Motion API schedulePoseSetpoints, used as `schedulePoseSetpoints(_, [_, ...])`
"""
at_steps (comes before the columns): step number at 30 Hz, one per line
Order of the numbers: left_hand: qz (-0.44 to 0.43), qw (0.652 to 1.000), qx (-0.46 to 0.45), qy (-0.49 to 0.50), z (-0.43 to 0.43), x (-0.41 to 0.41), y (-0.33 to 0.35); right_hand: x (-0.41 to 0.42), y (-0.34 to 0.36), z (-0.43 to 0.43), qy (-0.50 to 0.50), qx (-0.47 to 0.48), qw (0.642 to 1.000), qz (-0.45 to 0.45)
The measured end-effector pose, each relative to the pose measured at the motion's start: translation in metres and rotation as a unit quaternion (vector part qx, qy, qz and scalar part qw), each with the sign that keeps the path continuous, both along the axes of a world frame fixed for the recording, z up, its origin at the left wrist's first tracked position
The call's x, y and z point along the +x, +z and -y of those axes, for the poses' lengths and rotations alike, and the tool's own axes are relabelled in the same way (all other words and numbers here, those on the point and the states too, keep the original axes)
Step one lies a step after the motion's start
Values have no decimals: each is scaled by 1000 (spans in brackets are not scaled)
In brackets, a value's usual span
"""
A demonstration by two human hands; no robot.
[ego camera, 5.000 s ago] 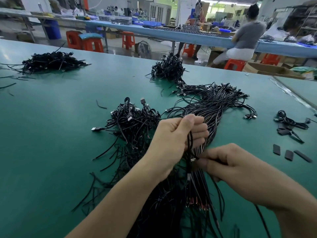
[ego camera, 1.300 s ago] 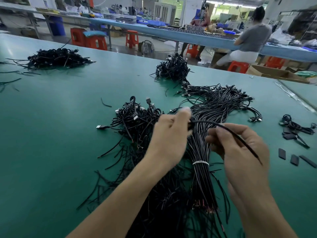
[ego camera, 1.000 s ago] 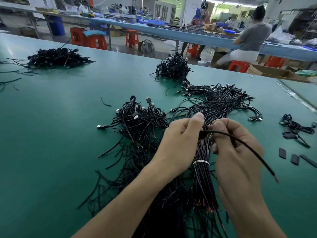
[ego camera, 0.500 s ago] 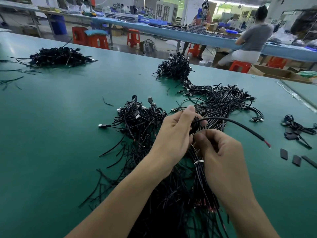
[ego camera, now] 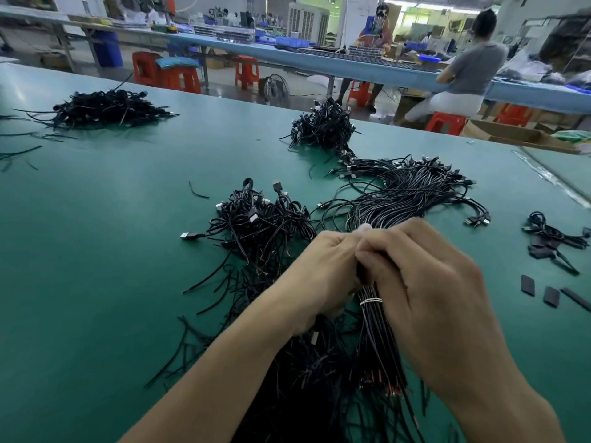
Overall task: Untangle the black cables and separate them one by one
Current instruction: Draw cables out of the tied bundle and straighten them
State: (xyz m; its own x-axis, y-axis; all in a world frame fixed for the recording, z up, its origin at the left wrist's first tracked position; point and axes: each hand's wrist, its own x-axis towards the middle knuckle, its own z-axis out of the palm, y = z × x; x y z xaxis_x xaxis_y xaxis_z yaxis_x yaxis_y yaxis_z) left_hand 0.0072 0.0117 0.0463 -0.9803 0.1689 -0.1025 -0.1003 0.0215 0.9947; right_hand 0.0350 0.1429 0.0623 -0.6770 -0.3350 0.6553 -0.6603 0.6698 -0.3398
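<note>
Black cables (ego camera: pixel 406 199), bundled by a white tie (ego camera: pixel 371 301), are gripped just above it by the curled left hand (ego camera: pixel 323 273) and right hand (ego camera: pixel 425 289), knuckles touching, towards the table's (ego camera: pixel 112 266) near edge. Light and limp, each is judged best pinched near its plug.

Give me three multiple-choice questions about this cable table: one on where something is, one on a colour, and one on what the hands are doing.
1. Where do the three flat black pieces lie on the green table?
A) right of the hands
B) at the far left edge
C) under the left forearm

2. What colour is the tie round the cable bundle?
A) red
B) white
C) blue

3. How are the left hand and right hand placed?
A) flat on the table
B) touching, fingers curled on the bundle
C) far apart

Answers:
1 A, they lie beyond the right hand.
2 B, a whitish band wraps the bundle.
3 B, both hands meet just above the tie.
</note>
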Motion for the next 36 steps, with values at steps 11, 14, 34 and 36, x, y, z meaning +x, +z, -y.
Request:
schedulePoseSetpoints(11, [3,997,-69,-43,-10,0,1,-11,1,-12,-21,-76,991,103])
schedulePoseSetpoints(14, [10,985,-130,-114,-8,-2,1,-13,0,-21,-22,-37,989,143])
schedulePoseSetpoints(34, [-59,973,-162,-151,-2,7,-3,-9,0,-17,-6,45,981,187])
schedulePoseSetpoints(36, [-63,974,-176,-126,-2,7,-5,-8,-2,-14,-11,47,985,167])
